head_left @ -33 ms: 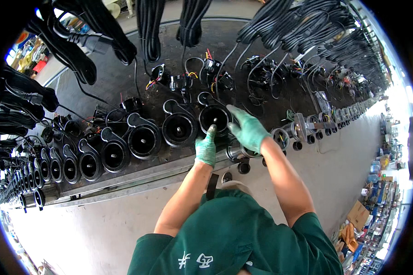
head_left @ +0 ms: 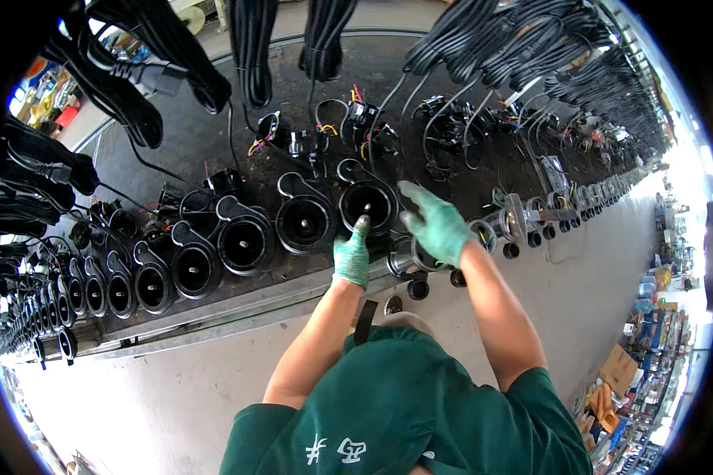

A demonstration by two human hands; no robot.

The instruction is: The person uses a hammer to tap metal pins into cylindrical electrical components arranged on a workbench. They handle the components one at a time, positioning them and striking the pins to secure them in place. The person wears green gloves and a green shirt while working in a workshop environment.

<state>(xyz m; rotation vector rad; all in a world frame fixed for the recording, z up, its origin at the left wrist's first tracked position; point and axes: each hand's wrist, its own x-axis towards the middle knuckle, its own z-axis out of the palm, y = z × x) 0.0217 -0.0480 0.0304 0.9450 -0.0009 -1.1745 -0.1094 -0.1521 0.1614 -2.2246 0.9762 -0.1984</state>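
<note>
A black round housing (head_left: 368,207), with a looped arm at its top and a pale metal pin in its centre, sits at the right end of a row of similar parts on the dark bench. My left hand (head_left: 352,260), in a green glove, grips its near edge. The thumb lies over the rim, while the other fingers are mostly hidden below. Just right of the housing, my green-gloved right hand (head_left: 439,228) is open with its fingers apart, holding nothing I can see. Close under it stands a shiny metal cylinder (head_left: 402,260).
Another black housing (head_left: 305,223) stands directly left, with several more beyond it. Wired motor parts (head_left: 307,144) lie behind. Black cable bundles (head_left: 251,55) hang over the far side. Metal-and-black units (head_left: 516,215) line the bench edge (head_left: 238,305) to the right.
My right hand has shifted slightly right, away from the housing's rim. My left thumb stays on the rim. The whole view has moved a little.
</note>
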